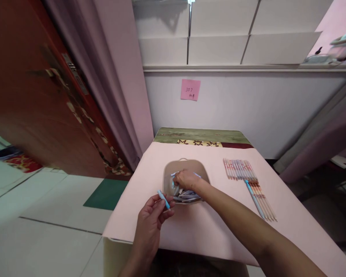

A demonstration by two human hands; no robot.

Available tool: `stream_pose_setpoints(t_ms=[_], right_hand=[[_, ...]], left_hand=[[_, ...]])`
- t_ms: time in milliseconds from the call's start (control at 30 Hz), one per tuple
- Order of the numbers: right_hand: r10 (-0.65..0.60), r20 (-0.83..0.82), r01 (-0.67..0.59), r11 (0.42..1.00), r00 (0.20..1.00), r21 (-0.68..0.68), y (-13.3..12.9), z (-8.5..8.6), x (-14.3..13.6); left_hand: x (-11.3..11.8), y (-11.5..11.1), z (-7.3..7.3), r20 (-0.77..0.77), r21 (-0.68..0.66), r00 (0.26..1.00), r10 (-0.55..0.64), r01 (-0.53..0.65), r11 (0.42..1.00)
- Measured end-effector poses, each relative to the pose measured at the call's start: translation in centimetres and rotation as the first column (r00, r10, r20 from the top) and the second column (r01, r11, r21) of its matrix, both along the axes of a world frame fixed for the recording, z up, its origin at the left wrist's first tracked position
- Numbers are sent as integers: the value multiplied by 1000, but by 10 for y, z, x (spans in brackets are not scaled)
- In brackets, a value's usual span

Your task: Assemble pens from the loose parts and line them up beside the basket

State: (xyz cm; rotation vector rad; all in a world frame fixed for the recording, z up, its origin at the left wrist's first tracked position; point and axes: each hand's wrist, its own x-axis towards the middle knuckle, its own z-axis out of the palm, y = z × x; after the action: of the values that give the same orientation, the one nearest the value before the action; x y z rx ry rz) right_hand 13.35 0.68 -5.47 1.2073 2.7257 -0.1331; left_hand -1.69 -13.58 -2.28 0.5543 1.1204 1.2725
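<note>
My left hand (pixel 152 217) pinches a short light blue pen part (pixel 163 200), darker blue at its lower end, just off the near left corner of a beige basket (pixel 187 166). My right hand (pixel 187 180) reaches down into that basket with fingers curled together. Whatever those fingers hold is hidden. Loose pens (pixel 190 195) in grey, blue and white lie in a jumble around and below the right hand. Another small light blue piece (pixel 173 184) shows beside its fingertips.
On the right of the pink-covered table (pixel 219 227), a row of clear and reddish pens (pixel 240 169) lies side by side. Nearer are several brown-and-cream pens (pixel 263 202) with one light blue pen (pixel 254 200) alongside. A pink note (pixel 190 90) sticks to the wall behind.
</note>
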Motion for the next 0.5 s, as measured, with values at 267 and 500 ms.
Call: stream_pose_setpoints(t_ms=[267,500], right_hand=[[25,-91,-22,999,995,36,-4,13,18],[-325,-634,340,935,701,-103,-27,23,66]], left_hand=[[1,-2,2,42,13,999,-12,12,1000],[2,1,-4,37,28,999,-13,12,1000]])
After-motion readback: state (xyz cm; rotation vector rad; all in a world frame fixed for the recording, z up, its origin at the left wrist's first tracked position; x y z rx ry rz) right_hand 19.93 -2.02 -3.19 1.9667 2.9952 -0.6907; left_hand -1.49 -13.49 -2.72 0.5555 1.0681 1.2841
